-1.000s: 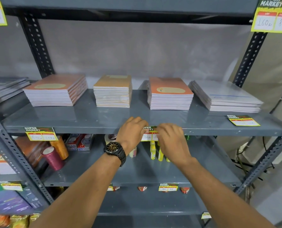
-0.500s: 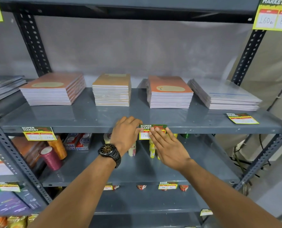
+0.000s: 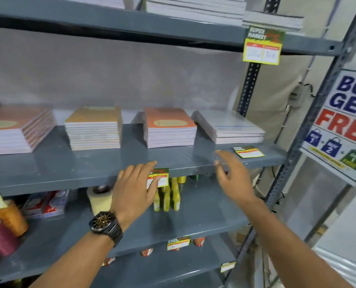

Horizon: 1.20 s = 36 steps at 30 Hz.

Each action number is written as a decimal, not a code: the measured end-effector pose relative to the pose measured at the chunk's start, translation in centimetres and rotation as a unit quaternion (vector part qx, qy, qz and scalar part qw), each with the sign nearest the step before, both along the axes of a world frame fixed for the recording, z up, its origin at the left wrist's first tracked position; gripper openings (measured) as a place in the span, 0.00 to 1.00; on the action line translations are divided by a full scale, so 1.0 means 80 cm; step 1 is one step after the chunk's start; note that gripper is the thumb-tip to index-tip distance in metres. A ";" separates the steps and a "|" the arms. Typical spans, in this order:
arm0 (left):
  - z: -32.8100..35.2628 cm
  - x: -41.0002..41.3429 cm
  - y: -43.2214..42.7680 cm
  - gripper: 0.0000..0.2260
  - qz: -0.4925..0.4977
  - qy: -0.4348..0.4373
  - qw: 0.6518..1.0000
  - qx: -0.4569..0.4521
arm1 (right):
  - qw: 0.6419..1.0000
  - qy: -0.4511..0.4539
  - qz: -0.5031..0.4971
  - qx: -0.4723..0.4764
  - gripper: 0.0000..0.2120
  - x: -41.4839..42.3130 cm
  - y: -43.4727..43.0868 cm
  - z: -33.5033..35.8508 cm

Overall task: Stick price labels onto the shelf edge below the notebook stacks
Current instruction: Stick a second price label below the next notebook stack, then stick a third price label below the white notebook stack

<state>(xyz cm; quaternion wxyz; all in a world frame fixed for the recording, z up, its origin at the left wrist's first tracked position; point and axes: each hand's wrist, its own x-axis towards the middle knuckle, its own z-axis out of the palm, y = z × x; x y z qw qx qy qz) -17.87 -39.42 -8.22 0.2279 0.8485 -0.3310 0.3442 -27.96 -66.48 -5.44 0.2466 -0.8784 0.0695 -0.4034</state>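
a grey metal shelf [image 3: 89,167] carries four notebook stacks [image 3: 169,127] before a pale wall. the left hand [image 3: 134,189], fingers spread, overlaps the price label [image 3: 161,177] on its front edge. the right hand [image 3: 232,176] hovers open beside a loose label [image 3: 249,151] lying on top.

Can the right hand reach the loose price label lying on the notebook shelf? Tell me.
Probably yes. The right hand is open, its fingers just left of the loose price label, which lies flat on the shelf in front of the grey notebook stack, with nothing between them.
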 end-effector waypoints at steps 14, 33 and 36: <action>0.062 -0.011 -0.314 0.14 -0.090 0.311 0.944 -0.065 | 0.958 0.272 -0.060 0.070 0.06 0.023 -0.274 0.040; 0.059 0.036 -0.441 0.08 0.004 0.471 0.861 -0.193 | 0.894 0.267 0.085 0.349 0.21 0.075 -0.319 0.058; 0.064 0.038 -0.440 0.10 0.006 0.476 0.865 -0.161 | 0.895 0.258 0.104 0.350 0.20 0.074 -0.318 0.059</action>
